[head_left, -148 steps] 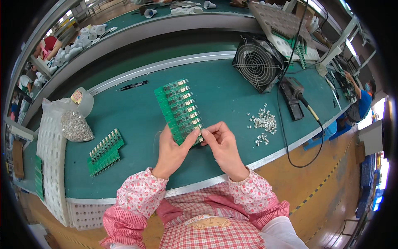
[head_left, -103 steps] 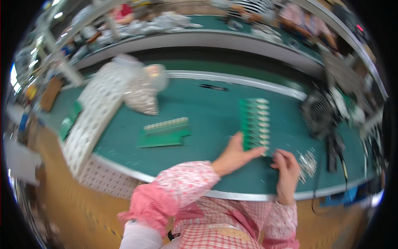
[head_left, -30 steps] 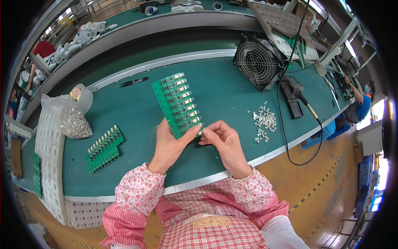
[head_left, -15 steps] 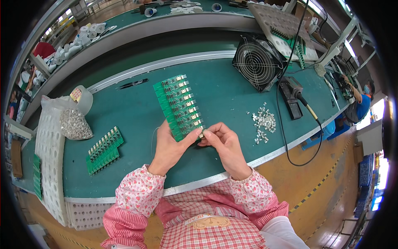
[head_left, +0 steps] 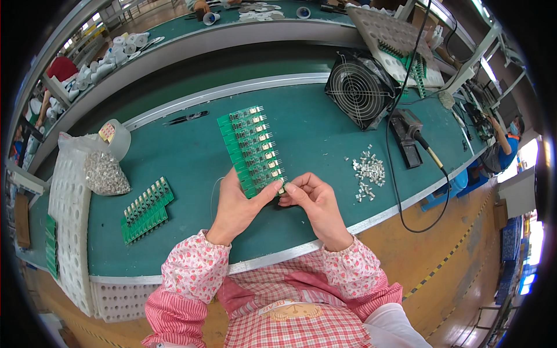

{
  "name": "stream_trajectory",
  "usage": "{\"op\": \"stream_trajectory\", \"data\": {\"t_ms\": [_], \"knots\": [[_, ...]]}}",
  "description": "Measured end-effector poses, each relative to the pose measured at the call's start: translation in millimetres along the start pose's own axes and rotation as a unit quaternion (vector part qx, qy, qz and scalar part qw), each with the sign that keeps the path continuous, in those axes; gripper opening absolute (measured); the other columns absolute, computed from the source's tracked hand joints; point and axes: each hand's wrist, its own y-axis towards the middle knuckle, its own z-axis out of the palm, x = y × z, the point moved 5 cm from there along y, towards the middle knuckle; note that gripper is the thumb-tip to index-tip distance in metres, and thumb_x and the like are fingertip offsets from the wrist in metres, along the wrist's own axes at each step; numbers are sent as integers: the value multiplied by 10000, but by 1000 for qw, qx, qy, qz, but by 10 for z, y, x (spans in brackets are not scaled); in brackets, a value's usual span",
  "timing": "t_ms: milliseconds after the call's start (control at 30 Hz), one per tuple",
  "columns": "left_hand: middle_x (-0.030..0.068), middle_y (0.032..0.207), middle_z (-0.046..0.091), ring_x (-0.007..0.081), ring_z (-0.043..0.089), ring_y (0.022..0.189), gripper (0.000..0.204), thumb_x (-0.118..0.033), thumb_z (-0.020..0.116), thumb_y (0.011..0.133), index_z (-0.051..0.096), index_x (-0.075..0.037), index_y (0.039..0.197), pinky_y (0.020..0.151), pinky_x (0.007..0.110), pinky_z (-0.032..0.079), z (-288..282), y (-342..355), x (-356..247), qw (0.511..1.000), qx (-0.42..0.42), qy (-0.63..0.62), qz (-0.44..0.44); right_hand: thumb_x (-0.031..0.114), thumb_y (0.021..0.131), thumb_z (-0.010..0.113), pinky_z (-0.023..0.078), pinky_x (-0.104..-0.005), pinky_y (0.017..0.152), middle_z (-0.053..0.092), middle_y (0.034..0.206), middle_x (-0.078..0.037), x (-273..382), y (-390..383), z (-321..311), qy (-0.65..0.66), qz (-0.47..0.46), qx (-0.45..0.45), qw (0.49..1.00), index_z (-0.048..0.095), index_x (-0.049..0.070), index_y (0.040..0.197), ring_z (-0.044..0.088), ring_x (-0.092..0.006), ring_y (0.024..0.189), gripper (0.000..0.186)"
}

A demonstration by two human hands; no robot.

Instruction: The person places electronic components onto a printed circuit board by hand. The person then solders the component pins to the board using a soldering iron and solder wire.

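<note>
My left hand [head_left: 238,200] is closed on the lower end of a green circuit board panel [head_left: 248,152], its thumb on top. White connectors with pins line the panel's right edge. At the panel's lower right corner, the thumb and fingers of my right hand [head_left: 313,200] are pinched together; whatever is between them is hidden. A pile of small white connectors [head_left: 369,169] lies on the green bench to the right. Another green circuit board panel [head_left: 146,211], also fitted with connectors, rests on the bench to the left.
A bag of small connectors [head_left: 105,174] stands at left beside a tape roll [head_left: 120,139] and a white foam tray [head_left: 71,226]. Black tweezers [head_left: 187,118] lie at the back. On the right are a black fan [head_left: 361,87] and a soldering iron [head_left: 430,152] with a looping cable.
The held circuit board panel has shifted very slightly to the right and down at its far end. Both hands keep nearly the same grip and place.
</note>
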Motion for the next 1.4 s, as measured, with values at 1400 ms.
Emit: {"op": "stream_trajectory", "data": {"t_ms": [1400], "knots": [[79, 1052, 610, 156, 598, 945, 358, -11, 695, 775, 544, -15, 1099, 848, 308, 470, 92, -71, 23, 982, 69, -175, -29, 56, 890, 592, 530, -263, 727, 624, 901, -84, 60, -205, 106, 73, -78, -30, 994, 550, -44, 1045, 623, -139, 808, 188]]}}
